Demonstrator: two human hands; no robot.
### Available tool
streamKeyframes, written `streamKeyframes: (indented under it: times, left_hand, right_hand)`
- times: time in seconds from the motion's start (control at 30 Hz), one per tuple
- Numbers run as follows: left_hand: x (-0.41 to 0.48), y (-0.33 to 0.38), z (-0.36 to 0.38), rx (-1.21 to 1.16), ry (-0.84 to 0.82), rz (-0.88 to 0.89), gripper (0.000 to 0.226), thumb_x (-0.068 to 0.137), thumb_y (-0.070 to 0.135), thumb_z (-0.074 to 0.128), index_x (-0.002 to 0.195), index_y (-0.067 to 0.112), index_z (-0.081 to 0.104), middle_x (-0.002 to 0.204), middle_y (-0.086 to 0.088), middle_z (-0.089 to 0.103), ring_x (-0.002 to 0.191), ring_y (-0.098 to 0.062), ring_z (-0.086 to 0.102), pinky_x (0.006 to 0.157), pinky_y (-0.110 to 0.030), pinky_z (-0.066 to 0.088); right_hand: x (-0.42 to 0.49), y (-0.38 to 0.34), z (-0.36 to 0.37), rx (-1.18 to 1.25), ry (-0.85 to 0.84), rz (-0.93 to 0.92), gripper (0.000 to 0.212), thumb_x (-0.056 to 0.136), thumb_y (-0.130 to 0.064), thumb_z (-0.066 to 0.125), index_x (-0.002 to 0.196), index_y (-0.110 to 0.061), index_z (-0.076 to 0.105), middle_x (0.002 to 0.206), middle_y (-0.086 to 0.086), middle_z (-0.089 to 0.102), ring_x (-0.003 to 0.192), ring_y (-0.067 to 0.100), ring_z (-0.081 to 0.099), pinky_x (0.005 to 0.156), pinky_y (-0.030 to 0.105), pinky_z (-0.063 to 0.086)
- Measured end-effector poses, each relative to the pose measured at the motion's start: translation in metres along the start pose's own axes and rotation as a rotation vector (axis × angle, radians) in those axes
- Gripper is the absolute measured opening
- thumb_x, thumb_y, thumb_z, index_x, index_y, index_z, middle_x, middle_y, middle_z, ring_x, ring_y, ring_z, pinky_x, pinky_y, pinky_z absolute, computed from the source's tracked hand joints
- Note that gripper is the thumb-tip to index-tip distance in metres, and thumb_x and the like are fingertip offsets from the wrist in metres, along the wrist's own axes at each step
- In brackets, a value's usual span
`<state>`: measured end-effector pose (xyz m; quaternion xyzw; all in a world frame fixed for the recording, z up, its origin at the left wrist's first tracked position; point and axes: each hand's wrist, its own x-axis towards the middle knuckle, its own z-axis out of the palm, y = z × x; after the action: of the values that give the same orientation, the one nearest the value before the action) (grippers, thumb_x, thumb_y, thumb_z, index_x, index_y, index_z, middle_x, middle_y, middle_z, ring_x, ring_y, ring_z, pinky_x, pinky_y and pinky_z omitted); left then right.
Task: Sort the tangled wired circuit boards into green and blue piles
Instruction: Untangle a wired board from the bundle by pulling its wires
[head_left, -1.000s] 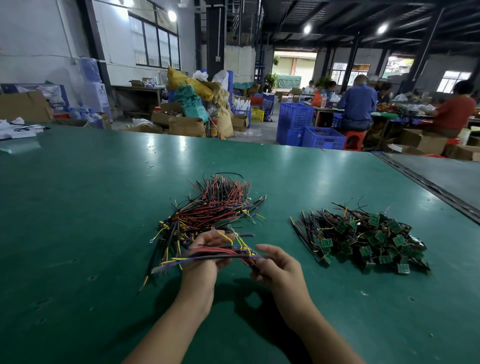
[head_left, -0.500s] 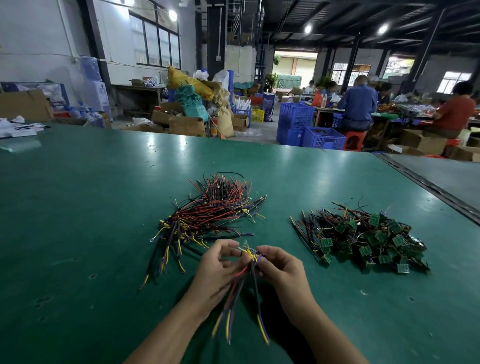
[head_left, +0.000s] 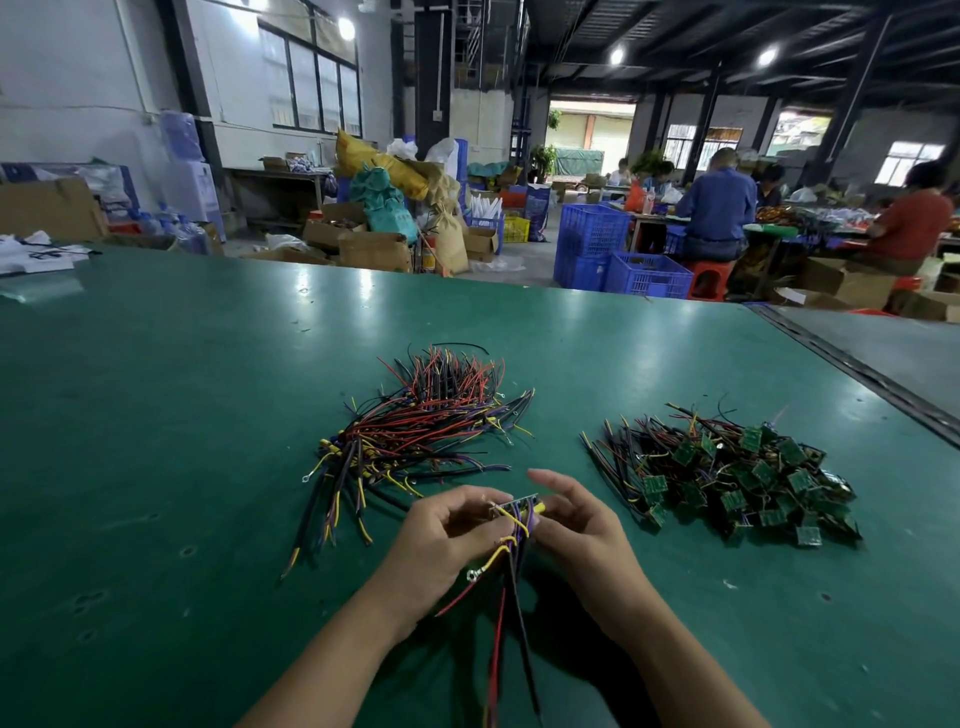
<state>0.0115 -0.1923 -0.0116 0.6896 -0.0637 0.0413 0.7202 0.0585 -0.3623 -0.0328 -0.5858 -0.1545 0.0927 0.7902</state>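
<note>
Grip: one wired board (head_left: 511, 506) held between both hands, lifted clear of the table (head_left: 156, 441). The left hand (head_left: 452, 527) has its fingers curled round the board's left end. The right hand (head_left: 574, 525) pinches the right end with thumb and lower fingers, index finger raised above it and lightly bent. The board is seen edge-on, so its face colour cannot be told.

Below the grip: its leads (head_left: 506, 597) hang toward the wearer. They are yellow, red, black and purple, and one yellow lead ends in a ring terminal.

Just beyond the grip, mostly to its left: the tangled pile (head_left: 415, 431), a fan of red, black, yellow and purple wire lying flat on the table. Its nearest strands run close to the left knuckles; contact cannot be judged. No boards can be made out in it from this angle.

Right of the grip, apart from the right hand: the green pile (head_left: 737, 483), many small green boards heaped with dark wires, loose ends pointing back toward the grip.

Far beyond the grip, past the table edge: blue crates (head_left: 644, 273), cardboard boxes (head_left: 374, 249), and seated people (head_left: 719, 213) at another bench
</note>
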Motion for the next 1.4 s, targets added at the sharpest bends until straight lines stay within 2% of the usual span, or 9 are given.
streamKeyframes:
  times: [0.17, 0.27, 0.37, 0.5, 0.63, 0.83, 0.97, 1.17, 1.4]
  left_hand:
    - [0.000, -0.002, 0.001, 0.010, 0.005, -0.017, 0.025, 0.068, 0.018, 0.072, 0.093, 0.016, 0.074, 0.089, -0.004, 0.075, 0.084, -0.011, 0.068, 0.079, -0.021, 0.053]
    - [0.001, -0.003, 0.002, 0.001, 0.014, -0.044, 0.025, 0.070, 0.018, 0.075, 0.094, 0.013, 0.074, 0.089, -0.010, 0.074, 0.084, -0.017, 0.067, 0.083, -0.028, 0.053]
    - [0.002, -0.002, -0.001, -0.150, -0.049, -0.107, 0.020, 0.081, 0.005, 0.067, 0.098, 0.010, 0.075, 0.097, -0.016, 0.073, 0.088, -0.021, 0.068, 0.083, -0.028, 0.054]
    - [0.002, -0.001, -0.003, -0.151, -0.058, -0.060, 0.028, 0.073, 0.011, 0.067, 0.098, 0.017, 0.076, 0.098, -0.012, 0.074, 0.092, -0.019, 0.070, 0.078, -0.023, 0.053]
    - [0.001, -0.003, -0.003, 0.034, -0.033, 0.045, 0.025, 0.073, 0.017, 0.074, 0.096, 0.026, 0.076, 0.095, -0.003, 0.076, 0.091, -0.014, 0.071, 0.079, -0.018, 0.052]
    - [-0.001, -0.003, 0.004, 0.048, 0.025, 0.093, 0.038, 0.064, 0.033, 0.081, 0.096, 0.014, 0.073, 0.089, -0.005, 0.075, 0.083, -0.011, 0.069, 0.074, -0.019, 0.052]
    - [0.000, -0.002, 0.003, 0.055, 0.033, 0.089, 0.027, 0.065, 0.024, 0.087, 0.090, 0.019, 0.076, 0.086, -0.002, 0.076, 0.080, -0.009, 0.070, 0.071, -0.017, 0.051]
    - [0.003, -0.004, -0.003, 0.044, 0.070, 0.055, 0.033, 0.051, 0.030, 0.087, 0.083, 0.032, 0.079, 0.084, -0.001, 0.076, 0.077, -0.008, 0.069, 0.070, -0.016, 0.051]
    - [0.004, -0.006, -0.007, -0.062, -0.014, -0.016, 0.037, 0.048, 0.027, 0.091, 0.081, 0.014, 0.080, 0.080, -0.009, 0.075, 0.072, -0.014, 0.070, 0.067, -0.020, 0.053]
  right_hand:
    - [-0.001, 0.000, -0.001, 0.045, -0.086, 0.027, 0.031, 0.068, -0.020, 0.086, 0.096, -0.015, 0.074, 0.092, 0.015, 0.070, 0.085, 0.026, 0.064, 0.083, 0.033, 0.052]
    - [-0.001, -0.001, 0.001, 0.041, -0.093, 0.030, 0.031, 0.066, -0.024, 0.088, 0.092, -0.015, 0.074, 0.089, 0.010, 0.071, 0.079, 0.019, 0.066, 0.077, 0.028, 0.055]
    - [0.001, -0.002, 0.002, 0.158, -0.086, 0.044, 0.027, 0.064, -0.018, 0.089, 0.087, -0.013, 0.074, 0.083, 0.012, 0.067, 0.071, 0.019, 0.062, 0.069, 0.024, 0.053]
    - [0.001, 0.000, 0.003, 0.236, -0.062, 0.082, 0.012, 0.072, -0.003, 0.073, 0.083, -0.010, 0.073, 0.081, 0.016, 0.059, 0.068, 0.020, 0.052, 0.065, 0.024, 0.048]
    - [0.000, 0.000, 0.003, 0.224, -0.049, 0.104, 0.016, 0.066, -0.008, 0.078, 0.081, -0.011, 0.074, 0.083, 0.017, 0.060, 0.072, 0.023, 0.050, 0.068, 0.028, 0.048]
    - [0.000, 0.000, 0.003, 0.175, -0.062, 0.093, 0.045, 0.045, -0.028, 0.097, 0.080, -0.012, 0.074, 0.083, 0.019, 0.060, 0.072, 0.025, 0.053, 0.067, 0.030, 0.045]
    - [0.000, -0.004, 0.002, 0.135, -0.072, 0.090, 0.045, 0.044, -0.031, 0.098, 0.080, -0.015, 0.075, 0.083, 0.015, 0.069, 0.073, 0.024, 0.066, 0.072, 0.030, 0.054]
    - [-0.003, -0.010, 0.000, 0.166, -0.123, 0.146, 0.015, 0.067, -0.007, 0.081, 0.080, -0.011, 0.075, 0.078, 0.012, 0.067, 0.063, 0.017, 0.063, 0.061, 0.021, 0.053]
    - [-0.008, -0.018, 0.000, 0.237, -0.207, 0.155, 0.020, 0.072, 0.004, 0.070, 0.090, 0.005, 0.062, 0.075, 0.012, 0.069, 0.065, 0.017, 0.069, 0.059, 0.021, 0.055]
